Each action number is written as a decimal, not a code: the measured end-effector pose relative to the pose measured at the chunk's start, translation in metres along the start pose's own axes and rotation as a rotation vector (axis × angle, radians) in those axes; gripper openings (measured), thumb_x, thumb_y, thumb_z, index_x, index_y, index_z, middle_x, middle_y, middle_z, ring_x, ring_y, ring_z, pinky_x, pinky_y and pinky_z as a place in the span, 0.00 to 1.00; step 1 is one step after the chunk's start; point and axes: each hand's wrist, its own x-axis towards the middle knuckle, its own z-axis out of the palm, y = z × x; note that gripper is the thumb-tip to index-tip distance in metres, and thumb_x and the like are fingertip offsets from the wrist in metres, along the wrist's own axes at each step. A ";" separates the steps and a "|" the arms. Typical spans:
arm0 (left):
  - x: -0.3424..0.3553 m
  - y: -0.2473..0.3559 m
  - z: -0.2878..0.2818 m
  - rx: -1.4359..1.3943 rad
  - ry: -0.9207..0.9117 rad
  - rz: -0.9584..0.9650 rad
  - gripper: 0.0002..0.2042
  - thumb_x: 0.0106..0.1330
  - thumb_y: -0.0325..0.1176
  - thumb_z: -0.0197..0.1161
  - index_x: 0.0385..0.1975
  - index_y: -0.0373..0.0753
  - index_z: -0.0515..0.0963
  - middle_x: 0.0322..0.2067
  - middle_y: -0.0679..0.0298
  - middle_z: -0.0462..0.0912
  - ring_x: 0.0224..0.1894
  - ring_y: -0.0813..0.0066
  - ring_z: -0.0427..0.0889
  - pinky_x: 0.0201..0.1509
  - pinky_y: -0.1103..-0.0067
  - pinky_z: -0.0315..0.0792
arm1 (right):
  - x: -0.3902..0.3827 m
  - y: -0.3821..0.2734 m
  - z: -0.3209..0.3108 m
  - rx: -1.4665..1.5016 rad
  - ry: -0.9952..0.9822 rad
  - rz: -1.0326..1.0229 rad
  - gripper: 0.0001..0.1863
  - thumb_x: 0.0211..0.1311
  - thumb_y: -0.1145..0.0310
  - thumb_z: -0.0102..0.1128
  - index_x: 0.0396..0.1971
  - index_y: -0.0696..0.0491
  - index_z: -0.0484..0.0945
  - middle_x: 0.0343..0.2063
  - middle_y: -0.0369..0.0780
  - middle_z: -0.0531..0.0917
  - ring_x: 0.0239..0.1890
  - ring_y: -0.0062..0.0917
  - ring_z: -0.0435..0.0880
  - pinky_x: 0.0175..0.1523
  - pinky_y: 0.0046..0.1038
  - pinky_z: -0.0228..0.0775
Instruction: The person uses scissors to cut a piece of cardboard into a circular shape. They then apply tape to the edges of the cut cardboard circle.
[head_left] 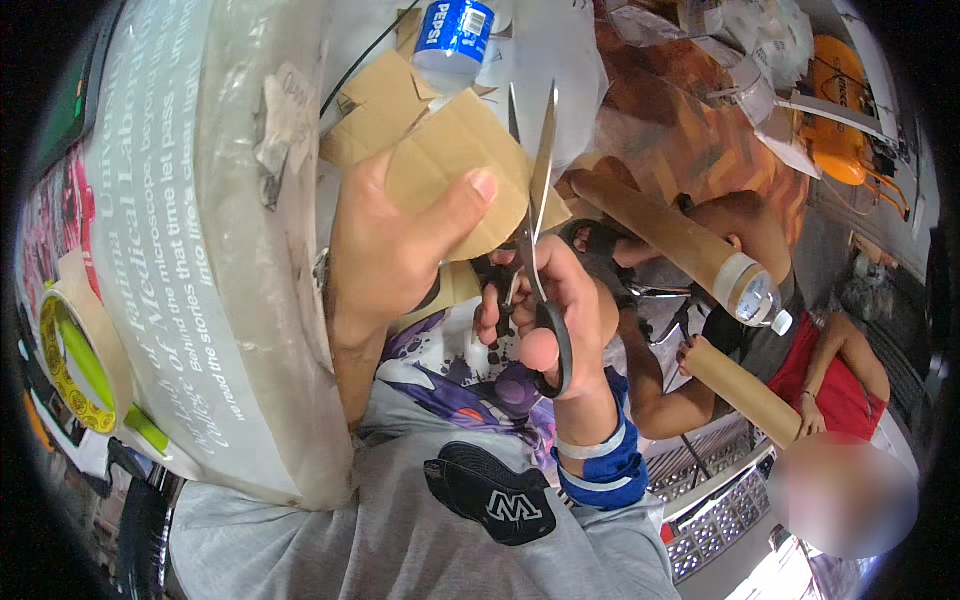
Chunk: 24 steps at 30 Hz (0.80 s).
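Beside the right edge of the surface (pixel 305 330), my left hand (pixel 390 240) clamps the card (pixel 440 160), apparently to steady it, while my right hand (pixel 570 290), curled through the scissors (pixel 543 160), holds their blades parted.

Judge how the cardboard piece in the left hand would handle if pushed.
The cardboard piece is probably light, looking like a thin sheet gripped by the left hand. It seems fairly stiff, extending nearly flat beyond the thumb.
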 end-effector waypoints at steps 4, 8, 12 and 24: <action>0.003 0.001 -0.001 0.025 -0.032 0.036 0.07 0.66 0.29 0.61 0.38 0.31 0.79 0.30 0.64 0.84 0.32 0.79 0.81 0.37 0.79 0.74 | 0.003 -0.001 -0.001 0.014 -0.011 0.009 0.43 0.39 0.49 0.81 0.47 0.60 0.66 0.26 0.34 0.76 0.27 0.13 0.73 0.32 0.15 0.64; 0.003 0.000 0.000 0.026 -0.020 0.033 0.07 0.66 0.29 0.61 0.38 0.31 0.79 0.31 0.63 0.84 0.32 0.79 0.81 0.37 0.79 0.75 | -0.001 -0.004 -0.004 0.002 0.001 0.034 0.41 0.40 0.50 0.81 0.46 0.60 0.67 0.25 0.33 0.76 0.26 0.12 0.72 0.30 0.14 0.62; 0.002 -0.003 -0.001 0.031 -0.024 0.023 0.07 0.66 0.29 0.61 0.38 0.31 0.79 0.31 0.63 0.84 0.32 0.79 0.81 0.37 0.79 0.75 | -0.003 -0.007 -0.011 -0.076 -0.012 0.040 0.37 0.42 0.53 0.81 0.45 0.60 0.69 0.25 0.32 0.76 0.25 0.11 0.71 0.29 0.14 0.61; 0.004 -0.002 -0.001 0.024 -0.002 0.009 0.07 0.65 0.28 0.61 0.38 0.31 0.78 0.32 0.65 0.83 0.33 0.80 0.80 0.38 0.79 0.74 | 0.006 -0.008 -0.011 -0.001 -0.060 0.057 0.37 0.42 0.53 0.81 0.46 0.59 0.70 0.25 0.32 0.77 0.25 0.10 0.72 0.29 0.14 0.60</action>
